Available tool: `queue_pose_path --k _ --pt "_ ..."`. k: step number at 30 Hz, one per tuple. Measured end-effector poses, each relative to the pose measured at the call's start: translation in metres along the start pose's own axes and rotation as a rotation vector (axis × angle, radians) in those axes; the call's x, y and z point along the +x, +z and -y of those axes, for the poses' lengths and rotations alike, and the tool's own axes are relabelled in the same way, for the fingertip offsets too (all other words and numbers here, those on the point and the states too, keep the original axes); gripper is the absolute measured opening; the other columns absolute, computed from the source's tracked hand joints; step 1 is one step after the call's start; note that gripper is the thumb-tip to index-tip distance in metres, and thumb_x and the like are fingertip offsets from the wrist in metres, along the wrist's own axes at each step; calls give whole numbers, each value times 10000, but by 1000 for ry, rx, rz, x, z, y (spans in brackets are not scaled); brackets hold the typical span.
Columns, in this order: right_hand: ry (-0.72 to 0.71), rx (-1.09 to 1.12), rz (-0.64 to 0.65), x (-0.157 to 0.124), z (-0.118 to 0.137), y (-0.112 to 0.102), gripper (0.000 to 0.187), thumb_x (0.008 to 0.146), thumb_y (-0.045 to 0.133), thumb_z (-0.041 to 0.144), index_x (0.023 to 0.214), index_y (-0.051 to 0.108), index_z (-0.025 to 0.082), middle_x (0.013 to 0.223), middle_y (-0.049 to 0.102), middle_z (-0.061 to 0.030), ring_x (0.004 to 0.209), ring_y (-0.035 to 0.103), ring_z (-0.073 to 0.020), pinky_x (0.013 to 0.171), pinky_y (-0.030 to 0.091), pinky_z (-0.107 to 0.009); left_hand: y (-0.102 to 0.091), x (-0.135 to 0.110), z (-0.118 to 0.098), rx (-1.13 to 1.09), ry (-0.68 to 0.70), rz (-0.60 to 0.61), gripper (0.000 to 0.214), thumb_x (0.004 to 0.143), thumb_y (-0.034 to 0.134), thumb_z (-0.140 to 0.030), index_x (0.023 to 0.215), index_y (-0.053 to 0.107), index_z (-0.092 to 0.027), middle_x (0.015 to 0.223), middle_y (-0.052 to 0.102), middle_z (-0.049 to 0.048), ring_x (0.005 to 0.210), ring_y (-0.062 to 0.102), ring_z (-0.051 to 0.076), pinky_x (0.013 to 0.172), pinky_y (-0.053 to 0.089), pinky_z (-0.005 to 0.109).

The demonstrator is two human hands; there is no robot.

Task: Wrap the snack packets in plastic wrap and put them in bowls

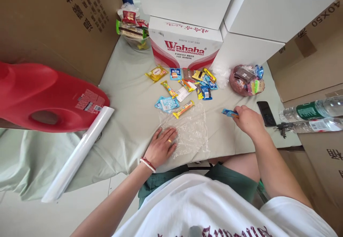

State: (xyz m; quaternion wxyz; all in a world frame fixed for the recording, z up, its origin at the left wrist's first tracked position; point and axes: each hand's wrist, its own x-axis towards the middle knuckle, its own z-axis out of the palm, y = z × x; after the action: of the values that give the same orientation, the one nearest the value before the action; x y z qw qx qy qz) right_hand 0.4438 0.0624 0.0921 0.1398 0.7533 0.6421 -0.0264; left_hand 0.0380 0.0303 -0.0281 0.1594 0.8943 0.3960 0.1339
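Observation:
My left hand (163,145) lies flat with its fingers stretched out, resting on the left edge of a clear plastic sheet or bag (191,133). Held between the fingers of my right hand (248,119) is a small blue snack packet (228,112), partly hidden by the grip. Beyond the plastic lie a long yellow snack bar (183,109), light blue packets (167,104) and another yellow bar (168,89). Farther back are a yellow packet (157,73), a blue-and-white packet (175,74), a brown packet (188,74) and a dark blue packet (206,92).
A Wahaha carton (184,48) and white boxes stand at the back. Bowls of snacks (134,42) (239,89) sit at both sides. To the right are a phone (266,113), keys (282,129) and bottles (308,110); left, a red jug (61,90) and white roll (79,155).

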Motion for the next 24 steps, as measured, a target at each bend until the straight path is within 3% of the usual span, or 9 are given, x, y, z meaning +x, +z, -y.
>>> queue_pose_path --k 4,9,12,15,17,20,22,24 --pt "-55 121 95 -8 23 25 318 1009 532 439 1233 636 239 1236 657 -139 1060 659 -311 696 459 -344 1 1 0 9 1 -12 525 1063 426 -393 1551 504 -216 1587 550 127 1492 489 286 1286 253 574" --pt "-134 210 46 3 31 46 411 1058 424 469 1346 575 218 1307 632 -138 1129 636 -296 749 476 -331 0 2 -2 -1 -12 9 563 1052 443 -414 1575 470 -207 1599 534 134 1509 468 284 1290 250 570" --pt "-184 194 56 3 24 38 354 1056 397 392 1252 614 195 1227 657 -151 1105 638 -294 771 479 -335 -1 0 -7 -10 -14 40 583 1039 474 -449 1571 481 -212 1636 486 140 1529 439 296 1297 222 587" --pt "-207 294 -29 -2 27 14 339 1040 424 395 1169 645 172 1117 692 -144 1000 652 -280 819 485 -349 4 -4 -16 -27 20 75 630 1020 516 -526 1572 481 -225 1659 452 140 1546 412 304 1307 171 604" --pt "-357 441 -35 -9 41 -6 330 1022 477 426 1153 660 184 1077 714 -109 972 655 -259 853 484 -336 9 -7 -23 -34 34 74 687 1001 544 -569 1594 448 -236 1666 440 145 1556 395 313 1311 134 615" --pt "-717 554 129 -15 83 -23 289 994 552 411 1145 684 203 1059 735 -69 953 657 -229 848 461 -296 18 -11 -31 -37 18 48 799 981 565 -608 1641 352 -209 1662 431 188 1556 394 327 1312 117 617" --pt "-881 464 231 -14 117 -21 226 985 570 340 1089 706 193 1028 741 -80 960 644 -236 835 436 -291 22 -13 -32 -43 2 29 877 970 569 -633 1654 293 -159 1634 454 230 1537 422 334 1311 134 607" --pt "-957 350 272 -9 148 -10 193 983 572 282 1062 715 180 990 740 -99 987 618 -256 849 418 -305 23 -15 -31 -46 -21 3 937 953 579 -653 1655 259 -121 1607 476 256 1527 434 345 1309 155 602"
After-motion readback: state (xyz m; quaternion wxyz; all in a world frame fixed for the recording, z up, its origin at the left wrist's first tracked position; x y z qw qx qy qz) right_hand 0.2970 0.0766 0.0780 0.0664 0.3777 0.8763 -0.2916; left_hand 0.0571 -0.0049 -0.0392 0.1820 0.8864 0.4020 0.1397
